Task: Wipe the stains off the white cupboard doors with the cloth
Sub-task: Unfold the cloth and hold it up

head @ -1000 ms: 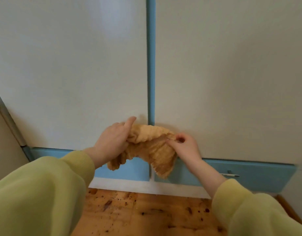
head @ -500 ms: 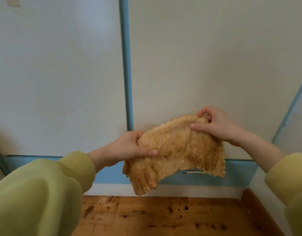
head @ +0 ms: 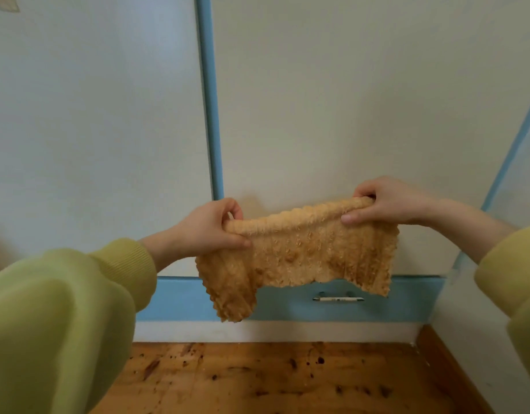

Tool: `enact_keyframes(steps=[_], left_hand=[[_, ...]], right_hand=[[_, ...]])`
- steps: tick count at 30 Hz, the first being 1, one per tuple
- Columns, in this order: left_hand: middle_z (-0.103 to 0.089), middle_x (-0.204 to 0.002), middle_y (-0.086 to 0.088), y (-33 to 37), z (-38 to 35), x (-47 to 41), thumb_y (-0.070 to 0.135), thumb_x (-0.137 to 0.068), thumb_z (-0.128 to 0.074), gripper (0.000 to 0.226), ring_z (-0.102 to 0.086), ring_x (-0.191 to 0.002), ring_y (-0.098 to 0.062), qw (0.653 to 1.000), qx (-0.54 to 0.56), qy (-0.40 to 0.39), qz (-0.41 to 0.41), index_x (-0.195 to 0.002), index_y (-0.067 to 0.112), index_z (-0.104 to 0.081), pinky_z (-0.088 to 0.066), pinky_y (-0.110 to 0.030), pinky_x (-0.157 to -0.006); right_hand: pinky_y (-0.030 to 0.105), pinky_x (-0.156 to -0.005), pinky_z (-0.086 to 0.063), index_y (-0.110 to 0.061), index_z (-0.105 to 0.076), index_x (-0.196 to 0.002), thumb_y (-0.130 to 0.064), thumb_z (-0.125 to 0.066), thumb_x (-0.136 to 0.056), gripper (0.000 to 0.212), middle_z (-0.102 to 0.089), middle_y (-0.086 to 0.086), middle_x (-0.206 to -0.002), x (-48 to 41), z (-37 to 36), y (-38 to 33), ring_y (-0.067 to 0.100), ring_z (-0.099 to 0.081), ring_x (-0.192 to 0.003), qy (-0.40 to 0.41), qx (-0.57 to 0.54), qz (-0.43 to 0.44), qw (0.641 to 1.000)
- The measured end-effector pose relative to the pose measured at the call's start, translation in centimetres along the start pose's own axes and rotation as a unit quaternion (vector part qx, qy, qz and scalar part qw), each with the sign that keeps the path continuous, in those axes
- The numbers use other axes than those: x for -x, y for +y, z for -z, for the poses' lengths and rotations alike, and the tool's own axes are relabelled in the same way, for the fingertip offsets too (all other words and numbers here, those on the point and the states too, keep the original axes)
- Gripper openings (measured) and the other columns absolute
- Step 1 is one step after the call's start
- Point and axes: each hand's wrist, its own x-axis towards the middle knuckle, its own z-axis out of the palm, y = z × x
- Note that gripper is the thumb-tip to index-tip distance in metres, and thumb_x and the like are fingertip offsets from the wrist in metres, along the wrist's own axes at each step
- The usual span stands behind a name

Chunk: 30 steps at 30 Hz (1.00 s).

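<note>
The person holds the cloth [head: 299, 255] spread in the air in front of the 2 white cupboard doors, low down, just above the blue band [head: 180, 300] that carries a small metal handle [head: 338, 299]. The left hand [head: 204, 231] pinches the cloth's upper left corner, thumb on the near face and fingers curled behind the rolled top edge. The right hand [head: 386, 201] pinches the upper right corner in the same way, a little higher, so the top edge runs taut and slightly uphill between them. The rest hangs free, its lower edge wavy and its left corner drooping lowest. It hangs before the lower part of the right door [head: 347, 100], beside the blue strip [head: 210, 100] that divides it from the left door [head: 93, 115]; whether it touches the panel cannot be told. The cloth looks like tan, nubbly terry: light, soft and limp, with no stiffness of its own, and grippy rather than slippery, so it should neither break nor slide out of a pinch. On that judgement it wants bunching or folding into a pad that 1 palm can press flat, since a hanging sheet gives no pressure. No stain shows plainly on either door; a tan patch [head: 8, 3] sits at the top of the left door, and what it is cannot be made out. Below lies a speckled wooden floor [head: 272, 380].
</note>
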Motion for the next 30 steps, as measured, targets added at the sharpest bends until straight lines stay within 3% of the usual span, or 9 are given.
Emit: enact_keyframes(steps=[5,9,12,15,20,23,26,28,30], left_hand=[[-0.058,-0.074,0.002,-0.2,2.6,-0.1,0.034,-0.071,-0.075,0.023,-0.056,-0.071,-0.012,0.997,-0.072,-0.007,0.018,-0.077,0.018,-0.059,-0.043,-0.020,-0.058],[-0.060,-0.078,-0.002,-0.4,3.9,0.3,0.040,-0.074,-0.071,0.028,-0.057,-0.072,-0.014,0.997,-0.008,-0.043,0.070,-0.082,0.014,-0.062,-0.044,-0.021,-0.057],[-0.055,-0.076,-0.006,-0.6,4.7,0.7,0.033,-0.081,-0.058,0.026,-0.051,-0.067,-0.017,0.993,0.027,-0.057,0.099,-0.083,0.007,-0.062,-0.040,-0.024,-0.056],[-0.057,-0.079,-0.009,-1.4,5.3,1.1,0.010,-0.090,-0.052,0.012,-0.053,-0.070,-0.018,0.991,0.054,-0.053,0.114,-0.087,0.005,-0.063,-0.045,-0.024,-0.061],[-0.062,-0.091,-0.011,-2.1,5.9,1.4,0.008,-0.087,-0.059,0.013,-0.060,-0.081,-0.018,0.985,0.094,-0.031,0.143,-0.095,0.017,-0.063,-0.050,-0.024,-0.066],[-0.062,-0.093,-0.015,-1.8,6.2,1.3,0.009,-0.084,-0.062,0.017,-0.060,-0.080,-0.023,0.978,0.132,0.006,0.161,-0.096,0.018,-0.056,-0.050,-0.026,-0.064],[-0.059,-0.077,-0.012,-0.6,5.5,0.8,0.009,-0.086,-0.060,0.014,-0.056,-0.065,-0.019,0.979,0.108,0.032,0.168,-0.092,0.017,-0.050,-0.051,-0.025,-0.059],[-0.055,-0.068,-0.007,1.0,4.7,0.2,0.008,-0.088,-0.053,0.008,-0.052,-0.057,-0.016,0.982,0.095,0.035,0.158,-0.084,0.015,-0.054,-0.049,-0.023,-0.055],[-0.056,-0.070,-0.006,2.8,3.7,-0.6,0.005,-0.088,-0.048,0.019,-0.054,-0.061,-0.016,0.986,0.100,0.037,0.130,-0.078,0.013,-0.062,-0.051,-0.027,-0.061]], right_hand=[[0.018,-0.054,-0.032,-0.015,-0.055,-0.068,-0.026,-0.076,-0.073,0.024,-0.048,0.000,-0.065,0.2,0.5,1.6,0.012,-0.042,-0.061,-0.037,-0.022,0.004,0.999],[0.034,-0.072,-0.046,-0.016,-0.060,-0.075,-0.021,-0.073,-0.075,0.014,-0.055,0.005,-0.074,0.0,0.6,2.1,0.016,-0.052,-0.073,-0.049,-0.117,-0.005,0.992],[0.036,-0.083,-0.049,-0.018,-0.063,-0.082,-0.017,-0.068,-0.081,0.005,-0.061,0.003,-0.083,0.0,0.5,2.2,0.015,-0.057,-0.080,-0.068,-0.164,-0.030,0.984],[0.030,-0.078,-0.051,-0.016,-0.065,-0.087,-0.016,-0.065,-0.083,0.004,-0.064,0.002,-0.085,0.1,0.7,2.3,0.014,-0.059,-0.082,-0.070,-0.195,-0.050,0.977],[0.029,-0.077,-0.054,-0.009,-0.067,-0.094,-0.015,-0.062,-0.085,0.012,-0.067,0.010,-0.089,0.3,0.9,2.3,0.020,-0.062,-0.086,-0.071,-0.213,-0.074,0.972],[0.025,-0.067,-0.057,-0.010,-0.065,-0.096,-0.014,-0.065,-0.083,0.014,-0.065,0.010,-0.085,0.4,1.1,1.8,0.020,-0.062,-0.077,-0.049,-0.225,-0.101,0.968],[0.028,-0.059,-0.058,-0.010,-0.058,-0.093,-0.007,-0.067,-0.082,0.015,-0.062,0.012,-0.077,0.2,0.5,0.0,0.020,-0.061,-0.063,-0.026,-0.240,-0.132,0.961],[0.026,-0.052,-0.056,-0.010,-0.055,-0.086,-0.001,-0.061,-0.084,0.011,-0.057,0.011,-0.071,-0.1,-0.3,-2.1,0.015,-0.059,-0.051,-0.033,-0.274,-0.132,0.952],[0.022,-0.044,-0.054,-0.009,-0.055,-0.081,0.002,-0.056,-0.086,0.012,-0.056,0.011,-0.069,-0.4,-1.1,-4.5,0.011,-0.058,-0.040,-0.049,-0.321,-0.119,0.938]])
